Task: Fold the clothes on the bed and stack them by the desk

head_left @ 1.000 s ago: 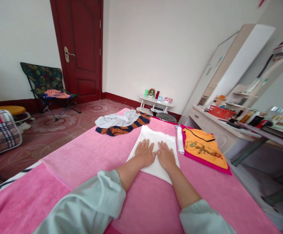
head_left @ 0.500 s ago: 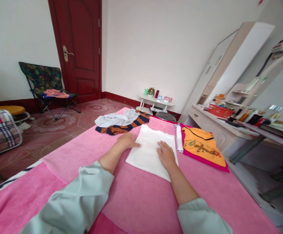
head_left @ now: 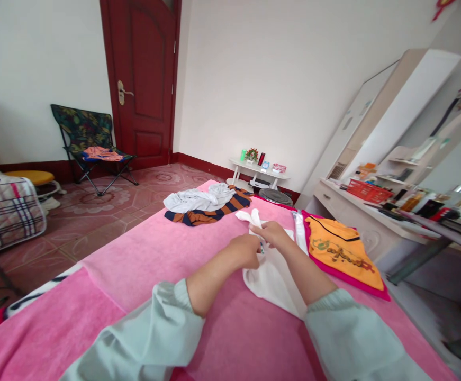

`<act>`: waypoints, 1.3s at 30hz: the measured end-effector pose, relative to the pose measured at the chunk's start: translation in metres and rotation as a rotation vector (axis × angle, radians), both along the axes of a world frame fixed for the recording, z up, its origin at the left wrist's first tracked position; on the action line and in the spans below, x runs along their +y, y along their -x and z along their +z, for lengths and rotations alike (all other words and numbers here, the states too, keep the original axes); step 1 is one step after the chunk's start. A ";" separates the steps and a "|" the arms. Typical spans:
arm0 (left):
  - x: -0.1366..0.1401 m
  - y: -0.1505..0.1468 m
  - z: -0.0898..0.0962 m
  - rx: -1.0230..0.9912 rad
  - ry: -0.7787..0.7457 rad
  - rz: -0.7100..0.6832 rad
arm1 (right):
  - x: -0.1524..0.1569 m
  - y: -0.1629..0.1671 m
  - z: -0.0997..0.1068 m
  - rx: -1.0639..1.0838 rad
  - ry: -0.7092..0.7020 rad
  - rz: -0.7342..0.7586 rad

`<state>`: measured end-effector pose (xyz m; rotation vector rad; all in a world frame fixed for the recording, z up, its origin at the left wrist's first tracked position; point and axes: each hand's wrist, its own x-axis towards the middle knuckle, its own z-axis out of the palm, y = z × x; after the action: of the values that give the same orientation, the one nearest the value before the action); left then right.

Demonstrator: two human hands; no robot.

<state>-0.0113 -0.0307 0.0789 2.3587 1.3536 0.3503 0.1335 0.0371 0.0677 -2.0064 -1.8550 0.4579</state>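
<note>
A white folded garment (head_left: 276, 283) lies on the pink blanket (head_left: 154, 251), its far end bunched up and raised. My left hand (head_left: 246, 250) is closed on its left edge. Just beyond, my right hand (head_left: 272, 233) pinches the bunched cloth, close to the left hand. Part of the garment is hidden behind my hands and right forearm. Farther off to the left lie a crumpled light grey garment (head_left: 198, 199) and a navy and orange striped garment (head_left: 210, 216). On the right is an orange garment with printed lettering (head_left: 333, 241), lying on a magenta one (head_left: 373, 288).
A narrow white folded cloth (head_left: 300, 233) lies beside the orange garment. Right of the bed stands a dressing table (head_left: 333, 198) with a red basket (head_left: 369, 191) and several bottles. A folding chair (head_left: 81, 127) holds clothes near the door (head_left: 145, 84). A low white table (head_left: 250, 168) stands beyond the bed.
My hands lay flat on the spread white garment; now both grip it, drawn close together. Its left side has been lifted and gathered toward the right. The view has shifted slightly.
</note>
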 end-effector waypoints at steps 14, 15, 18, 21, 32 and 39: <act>-0.018 0.075 0.098 -0.670 -0.446 0.227 | 0.022 0.065 0.082 0.801 -0.434 0.071; -0.024 0.071 0.102 -0.673 -0.500 0.231 | 0.019 0.062 0.084 0.967 -0.444 0.089; -0.037 0.049 0.100 -0.631 -0.569 0.171 | 0.004 0.040 0.070 1.204 -0.468 0.053; -0.048 0.014 0.078 -0.496 -0.477 0.068 | -0.019 -0.001 0.034 0.976 -0.440 -0.177; -0.077 -0.050 0.012 -0.067 -0.005 -0.377 | -0.064 -0.105 -0.060 0.508 -0.290 -0.285; 0.013 0.019 0.020 0.159 -0.211 0.426 | -0.073 -0.095 -0.038 -0.067 -0.120 -0.191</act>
<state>-0.0306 -0.0173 0.0985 2.2838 1.9884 0.4518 0.2287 -0.0361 0.0299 -2.1138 -1.6647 0.2230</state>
